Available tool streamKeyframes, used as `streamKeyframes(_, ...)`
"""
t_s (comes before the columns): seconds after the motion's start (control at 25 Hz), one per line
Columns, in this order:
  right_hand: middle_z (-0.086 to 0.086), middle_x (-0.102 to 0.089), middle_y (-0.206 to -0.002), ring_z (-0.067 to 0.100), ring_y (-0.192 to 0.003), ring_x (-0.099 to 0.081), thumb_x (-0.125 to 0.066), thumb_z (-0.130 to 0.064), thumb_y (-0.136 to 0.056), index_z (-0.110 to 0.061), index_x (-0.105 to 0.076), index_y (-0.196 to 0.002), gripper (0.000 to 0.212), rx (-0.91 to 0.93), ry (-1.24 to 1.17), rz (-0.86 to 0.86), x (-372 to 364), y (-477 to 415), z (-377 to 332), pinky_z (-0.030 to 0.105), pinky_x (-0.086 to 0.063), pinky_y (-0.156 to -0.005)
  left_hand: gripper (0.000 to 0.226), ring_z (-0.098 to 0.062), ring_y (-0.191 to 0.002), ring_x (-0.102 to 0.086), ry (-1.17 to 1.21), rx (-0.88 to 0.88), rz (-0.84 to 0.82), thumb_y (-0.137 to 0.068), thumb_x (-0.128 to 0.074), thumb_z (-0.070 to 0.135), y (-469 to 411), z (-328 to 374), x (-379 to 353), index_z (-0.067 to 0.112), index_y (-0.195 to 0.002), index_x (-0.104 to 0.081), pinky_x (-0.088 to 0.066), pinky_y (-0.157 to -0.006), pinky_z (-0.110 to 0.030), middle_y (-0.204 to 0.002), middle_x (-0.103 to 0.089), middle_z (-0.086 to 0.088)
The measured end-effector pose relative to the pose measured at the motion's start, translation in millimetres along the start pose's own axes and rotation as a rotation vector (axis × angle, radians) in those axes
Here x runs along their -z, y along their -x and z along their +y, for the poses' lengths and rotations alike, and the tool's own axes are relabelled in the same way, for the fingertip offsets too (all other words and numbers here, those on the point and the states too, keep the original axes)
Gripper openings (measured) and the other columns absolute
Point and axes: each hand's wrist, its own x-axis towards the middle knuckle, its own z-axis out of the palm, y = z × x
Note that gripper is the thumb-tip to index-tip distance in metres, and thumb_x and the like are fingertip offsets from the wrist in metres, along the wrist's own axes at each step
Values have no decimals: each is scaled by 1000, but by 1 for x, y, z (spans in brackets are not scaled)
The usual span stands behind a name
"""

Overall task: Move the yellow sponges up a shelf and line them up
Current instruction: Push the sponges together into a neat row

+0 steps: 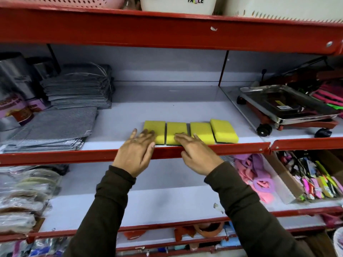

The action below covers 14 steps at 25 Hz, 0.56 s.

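Several yellow sponges with dark green undersides lie side by side near the front edge of the upper white shelf [167, 108]. The leftmost sponge [155, 127] has the fingertips of my left hand [136, 152] resting flat on its near left corner. On the second sponge [176, 129] my right hand [196, 153] lies with its fingers spread, reaching toward the third sponge [202, 132]. The rightmost sponge [223, 129] sits slightly skewed and a little farther back, untouched. Neither hand grips anything.
Stacks of grey cloths [78, 86] fill the shelf's left side. A steel tray on a red wheeled trolley [285, 106] stands to the right. The red shelf lip [241, 147] runs under my hands. The lower shelf [148, 201] has packaged goods at both ends.
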Motion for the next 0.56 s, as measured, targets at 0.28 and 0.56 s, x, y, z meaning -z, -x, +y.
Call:
streamKeyframes(0.28, 4, -44, -157, 19, -151, -32, -42, -6, -88, -9, -46, -147, 60, 47, -7, 80, -21, 6, -19, 35, -10, -128, 69, -22, -143, -53, 72, 112, 2, -102, -16, 42, 31, 7, 14, 9, -140, -64, -28, -128, -39, -148, -61, -6)
streamKeyframes(0.56, 0, -48, -154, 14, -149, -35, -44, -4, -85, -11, -48, -146, 61, -2, -105, 121, -14, 8, -18, 35, -12, -129, 68, -22, -143, -52, 160, 132, 31, -101, -20, 45, 27, 13, 22, 10, -135, -68, -30, -127, -41, -144, -64, -5)
